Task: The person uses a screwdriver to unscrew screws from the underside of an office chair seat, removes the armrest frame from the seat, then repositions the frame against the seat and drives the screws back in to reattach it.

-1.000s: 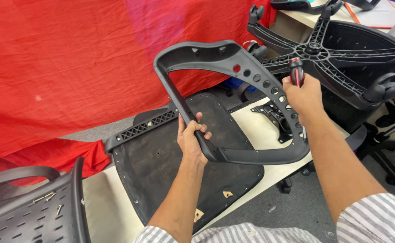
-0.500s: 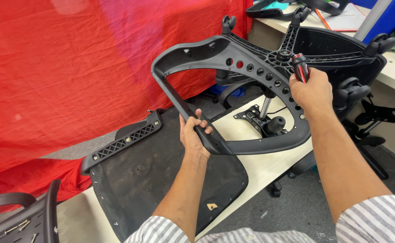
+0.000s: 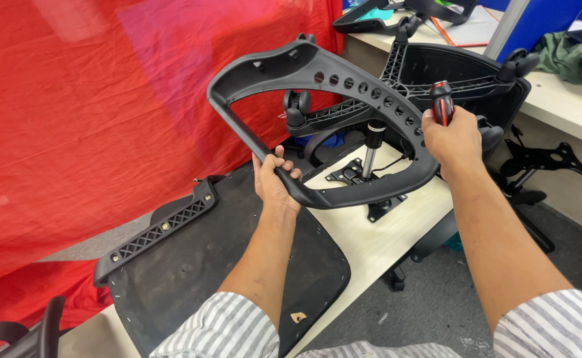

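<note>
The frame tilts further: its curved top end now points up-left and sits higher against the red cloth. The right hand rides lower along its side. The view shifts right, hiding the screws.

Two bare hands, left hand and right hand, sharing one black loop-shaped chair frame; one red-and-black screwdriver in the right. One black mesh seat panel lying near on one pale table. Farther right, one upturned five-armed wheeled chair base, one gas-lift cylinder, and one red cloth at left.
</note>
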